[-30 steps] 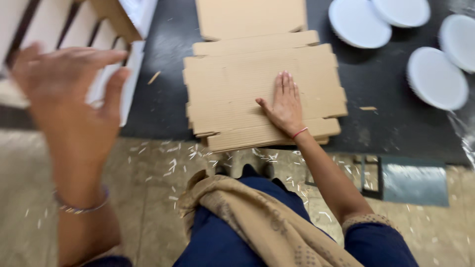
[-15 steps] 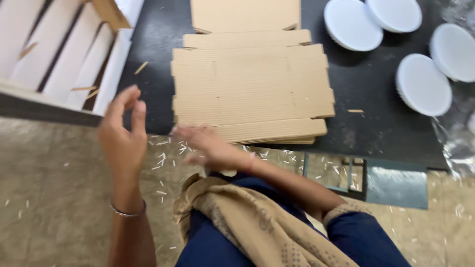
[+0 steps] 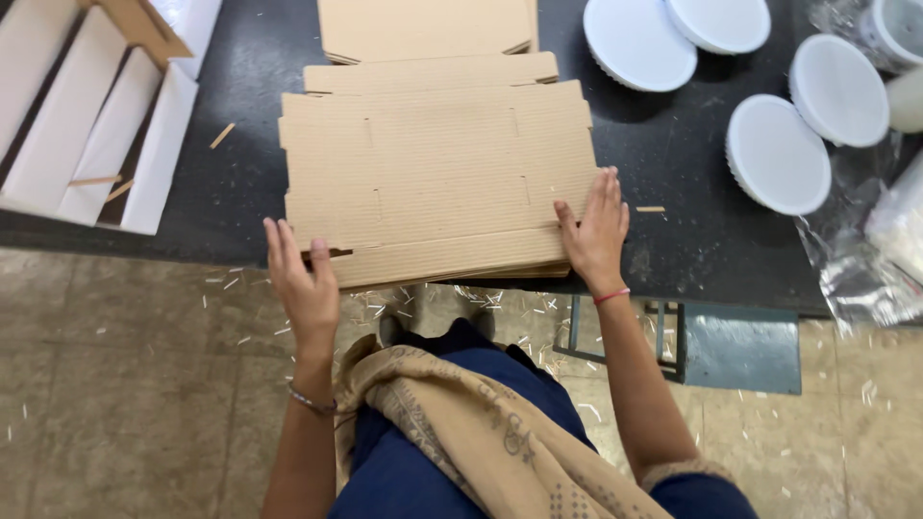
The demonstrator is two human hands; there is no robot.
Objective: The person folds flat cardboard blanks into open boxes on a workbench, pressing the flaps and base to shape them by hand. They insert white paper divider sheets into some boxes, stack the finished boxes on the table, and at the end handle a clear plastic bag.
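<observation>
Black worktop spans the upper part of the view, its front edge running above a speckled stone floor littered with pale paper shreds. On the worktop, centre, sits a stack of flattened corrugated cardboard blanks: plain brown, unprinted, fluting lines running left to right, with die-cut slots and flap notches visible on the top sheet; sheets not squared up, edges stepped so several layers show at the back and along the front. Front edge of the stack overhangs the worktop edge slightly. A further cardboard blank lies behind it, partly out of view. Far left: white divided tray with long compartments, a brown cardboard piece at its top corner. Right: four round white lids, flat, ribbed rims, lying apart from the stack; crumpled clear plastic wrap at the right edge. Left hand: open, fingers extended and together, palm toward the stack's front left corner, touching or just at its edge; grips nothing. Right hand: open, fingers spread flat on the top sheet at the front right corner, thumb against the side edge; pressing, not clasping. Thin bangle on the left wrist, red thread on the right.
</observation>
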